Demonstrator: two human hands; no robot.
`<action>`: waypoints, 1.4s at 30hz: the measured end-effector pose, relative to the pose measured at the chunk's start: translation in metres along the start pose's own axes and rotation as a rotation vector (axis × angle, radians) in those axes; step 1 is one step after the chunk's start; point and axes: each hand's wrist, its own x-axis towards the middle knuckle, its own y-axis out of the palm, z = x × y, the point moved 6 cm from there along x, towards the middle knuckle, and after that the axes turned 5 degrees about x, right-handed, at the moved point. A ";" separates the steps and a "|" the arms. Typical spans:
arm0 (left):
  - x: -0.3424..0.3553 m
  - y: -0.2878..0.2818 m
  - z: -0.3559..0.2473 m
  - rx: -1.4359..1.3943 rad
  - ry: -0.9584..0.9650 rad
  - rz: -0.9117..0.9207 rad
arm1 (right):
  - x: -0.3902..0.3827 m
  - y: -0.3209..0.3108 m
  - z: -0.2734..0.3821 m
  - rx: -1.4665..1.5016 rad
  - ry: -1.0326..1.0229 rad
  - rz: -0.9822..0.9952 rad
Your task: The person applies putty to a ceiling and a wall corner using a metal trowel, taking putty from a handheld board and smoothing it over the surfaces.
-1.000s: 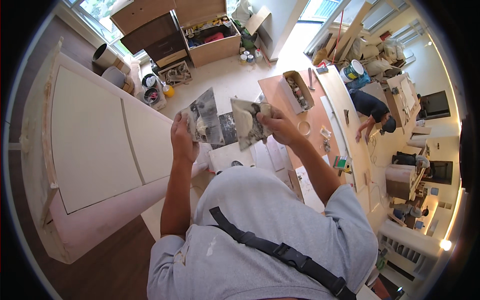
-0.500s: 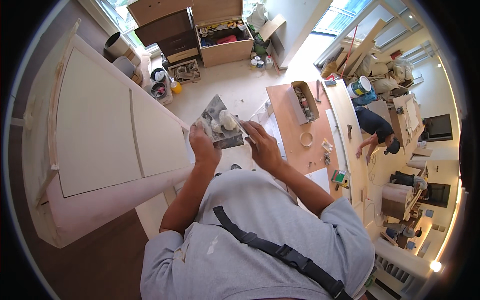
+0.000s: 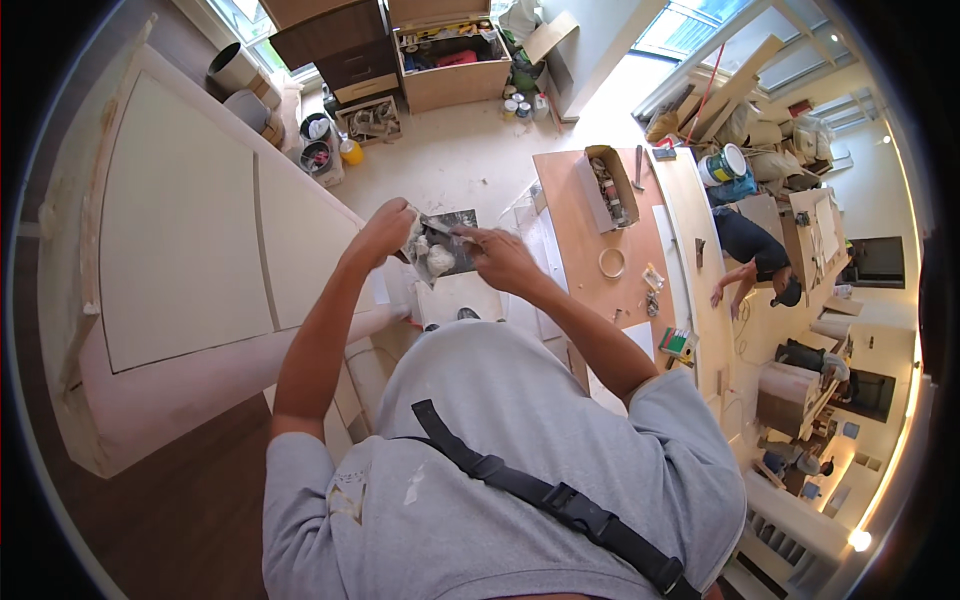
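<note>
My left hand is closed on the near-left edge of a putty-smeared metal plate, which is tilted in front of my body. Lumps of whitish putty sit on it. My right hand grips a putty knife, its blade reaching over the plate toward my left fingers. A dark square surface shows behind the plate; whether it belongs to the plate I cannot tell. Left of my left arm stands a large pale panelled piece with a dark seam across it.
At right, a brown board table carries a cardboard box, a tape roll and a hammer. A co-worker bends over beyond it. Buckets and an open toolbox stand ahead on the floor.
The plate has tipped and turned, its putty now nearer my body. My left hand has risen and moved slightly left; the right has shifted left, bringing the knife across the plate.
</note>
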 end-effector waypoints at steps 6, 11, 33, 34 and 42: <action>0.066 0.029 0.019 1.192 0.039 0.381 | -0.001 0.121 -0.034 1.231 0.546 0.311; 0.058 0.014 0.010 0.982 -0.265 0.291 | -0.008 0.125 -0.029 1.462 0.603 0.487; -0.098 0.027 0.017 -1.119 0.131 -0.416 | -0.038 -0.029 0.084 0.432 -0.575 -0.410; -0.098 0.025 0.021 -1.123 0.131 -0.421 | -0.038 -0.028 0.081 0.433 -0.578 -0.404; -0.106 0.006 0.030 -1.047 0.200 -0.602 | -0.019 -0.015 0.023 0.900 -0.091 -0.247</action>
